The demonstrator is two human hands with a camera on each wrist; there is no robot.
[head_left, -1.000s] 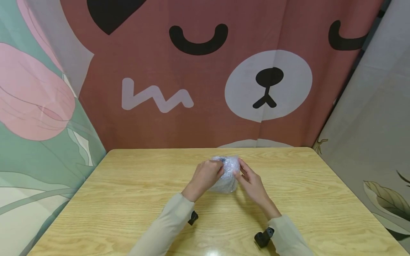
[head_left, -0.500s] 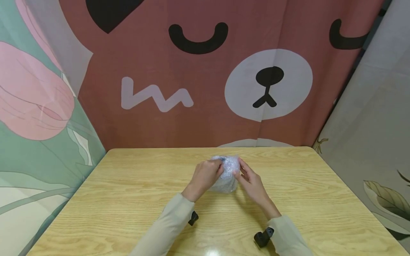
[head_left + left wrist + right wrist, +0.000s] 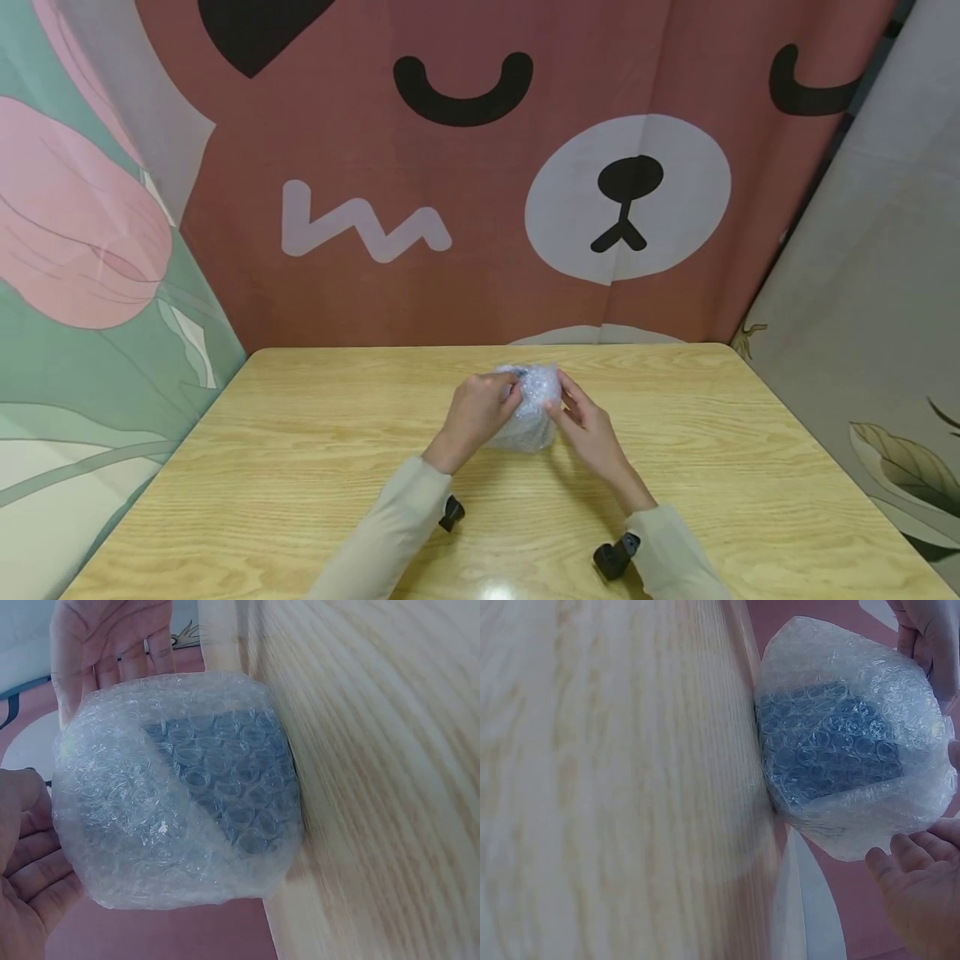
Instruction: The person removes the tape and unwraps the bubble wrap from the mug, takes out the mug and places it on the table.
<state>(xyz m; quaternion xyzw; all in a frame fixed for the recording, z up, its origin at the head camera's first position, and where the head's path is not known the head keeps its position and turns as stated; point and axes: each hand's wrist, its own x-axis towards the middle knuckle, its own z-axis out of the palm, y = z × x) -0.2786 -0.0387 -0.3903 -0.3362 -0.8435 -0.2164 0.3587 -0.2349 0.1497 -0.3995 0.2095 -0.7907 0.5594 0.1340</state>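
Patience suits the left hand: it should tease at the bubble wrap gently rather than yank; its fingers curl in, seemingly pinching the wrap's top left, knuckles up. The dark item inside sits on the desk, between the 2 hands. The right hand does best bracing lightly; its loosely spread fingers touch the wrap's right side, palm inward.
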